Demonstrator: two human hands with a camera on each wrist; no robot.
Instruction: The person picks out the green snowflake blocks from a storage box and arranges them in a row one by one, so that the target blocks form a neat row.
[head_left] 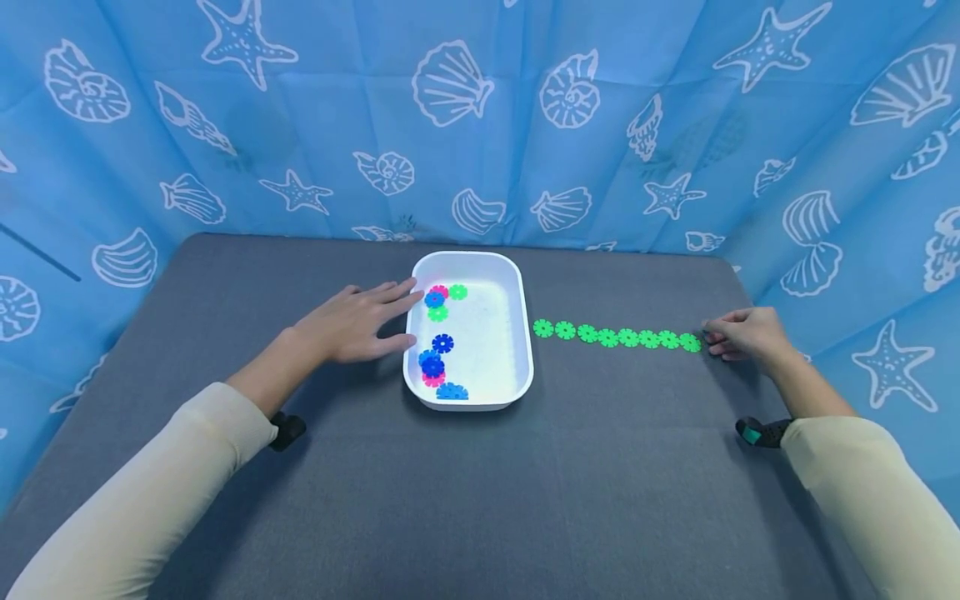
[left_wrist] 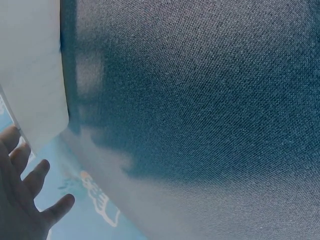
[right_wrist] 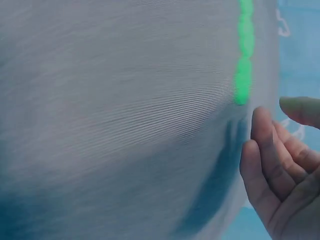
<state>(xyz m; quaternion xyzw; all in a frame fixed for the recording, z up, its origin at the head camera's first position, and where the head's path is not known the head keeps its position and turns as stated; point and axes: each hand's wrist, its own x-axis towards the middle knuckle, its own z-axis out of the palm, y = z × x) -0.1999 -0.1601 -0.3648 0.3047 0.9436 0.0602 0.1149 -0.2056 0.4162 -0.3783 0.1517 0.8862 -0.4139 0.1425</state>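
Note:
A row of several green notched plastic discs [head_left: 627, 338] runs along the grey table, to the right of a white tray [head_left: 527, 333]. My right hand [head_left: 742, 333] is at the row's right end, its fingers bent. In the right wrist view, a gap shows between thumb and fingers [right_wrist: 263, 127], with nothing held, just beyond the last green disc [right_wrist: 242, 92]. Over the tray's left rim, my left hand [head_left: 360, 321] spreads its fingers, fingertips right at the edge. Inside the tray lie blue discs [head_left: 442, 343], green discs [head_left: 458, 292] and pink discs partly covered by others.
The grey cloth-covered table [head_left: 480, 492] reaches back to a blue curtain [head_left: 495, 150] with white shell and starfish prints. The curtain also hangs along both sides. Each wrist wears a dark band; the right wrist band [head_left: 761, 432] sits just below the sleeve cuff.

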